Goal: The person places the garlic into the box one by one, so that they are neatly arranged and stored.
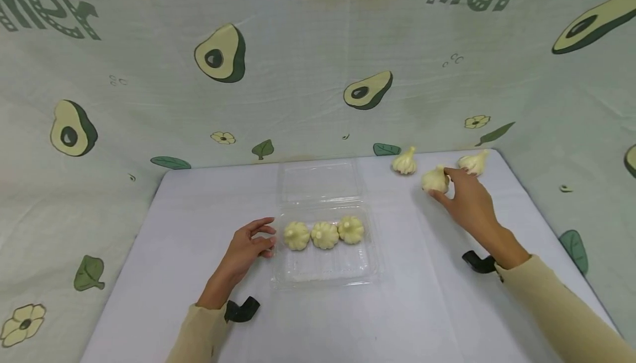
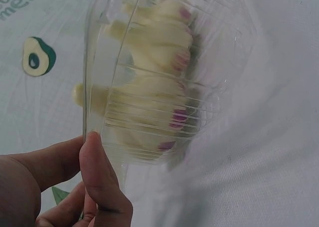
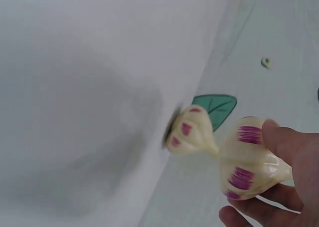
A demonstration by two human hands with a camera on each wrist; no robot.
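My right hand [image 1: 469, 200] pinches a cream garlic bulb [image 1: 434, 180] between thumb and fingers, over the back right of the table. Purple streaks show on this garlic bulb [image 3: 247, 159] in the right wrist view. Two more garlic bulbs lie near it: one bulb [image 1: 404, 161] to its left, another bulb [image 1: 474, 163] behind the hand, partly covered by it. My left hand [image 1: 248, 247] holds the left rim of an open clear plastic clamshell box [image 1: 323, 269]; the left wrist view shows the thumb [image 2: 97, 159] against that rim. Inside, three garlic bulbs [image 1: 325, 235] stand in a row, stems up.
The box's lid [image 1: 320, 182] lies folded back toward the far edge. A white cloth covers the table [image 1: 422, 308]. Behind and at both sides hangs a pale green cloth [image 1: 298, 76] printed with avocados. Black camera mounts [image 1: 242, 309] sit at both wrists.
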